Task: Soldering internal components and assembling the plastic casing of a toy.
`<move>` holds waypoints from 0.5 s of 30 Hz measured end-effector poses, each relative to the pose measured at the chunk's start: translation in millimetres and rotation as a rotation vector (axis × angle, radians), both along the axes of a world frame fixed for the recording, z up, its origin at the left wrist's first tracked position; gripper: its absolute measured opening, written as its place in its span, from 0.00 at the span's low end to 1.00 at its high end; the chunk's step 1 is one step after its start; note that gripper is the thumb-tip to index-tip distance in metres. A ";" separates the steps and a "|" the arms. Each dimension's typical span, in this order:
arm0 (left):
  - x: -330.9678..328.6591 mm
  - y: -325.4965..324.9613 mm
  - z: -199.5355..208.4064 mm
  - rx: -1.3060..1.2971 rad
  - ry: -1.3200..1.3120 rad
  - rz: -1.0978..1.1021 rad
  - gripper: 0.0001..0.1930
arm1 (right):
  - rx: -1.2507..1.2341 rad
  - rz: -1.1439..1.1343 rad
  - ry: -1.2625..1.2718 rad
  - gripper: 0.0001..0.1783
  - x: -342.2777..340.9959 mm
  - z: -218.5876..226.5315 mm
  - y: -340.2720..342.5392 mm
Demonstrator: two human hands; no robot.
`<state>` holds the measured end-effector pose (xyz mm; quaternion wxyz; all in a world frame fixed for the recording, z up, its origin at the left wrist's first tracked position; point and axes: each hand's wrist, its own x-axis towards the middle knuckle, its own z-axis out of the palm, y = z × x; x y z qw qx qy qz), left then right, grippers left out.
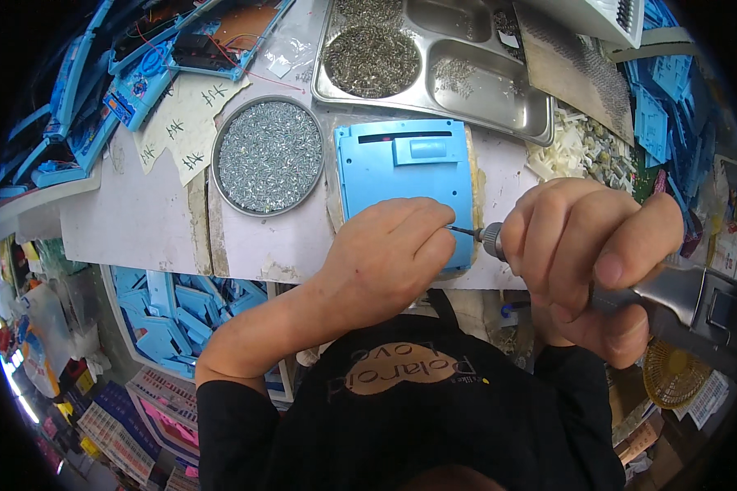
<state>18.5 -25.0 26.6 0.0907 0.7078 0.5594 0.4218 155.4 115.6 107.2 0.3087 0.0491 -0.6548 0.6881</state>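
Note:
A light-blue plastic casing [377, 178] with a slot and a raised rectangular part lies in front of me on the table. My right hand [585, 254] is wrapped around a grey electric screwdriver [671, 299], held nearly level with its bit [464, 231] pointing left. My left hand [393, 254] is closed in a pinch over the casing's lower part, its fingertips at the bit's tip. What the pinch holds is too small and hidden to name. Left of the casing stands a round metal dish [214, 164] full of small silvery screws [270, 155].
Behind the casing sits a steel compartment tray [540, 123] with small metal parts. Blue casings with wires [139, 86] are piled at the far left. White plastic bits [569, 143] lie at the right. A box of blue parts [168, 319] stands below the table edge.

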 end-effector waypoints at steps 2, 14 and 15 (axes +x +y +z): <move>0.7 1.3 -0.6 0.015 0.000 -0.006 0.08 | 0.006 -0.007 -0.005 0.16 1.5 1.5 -0.4; 0.2 -0.4 -5.9 0.062 -0.074 -0.014 0.08 | -0.056 -0.008 0.087 0.16 0.5 9.0 -4.7; 1.1 -0.8 -6.6 0.064 -0.083 -0.013 0.08 | -0.060 -0.009 0.085 0.15 0.7 9.2 -5.1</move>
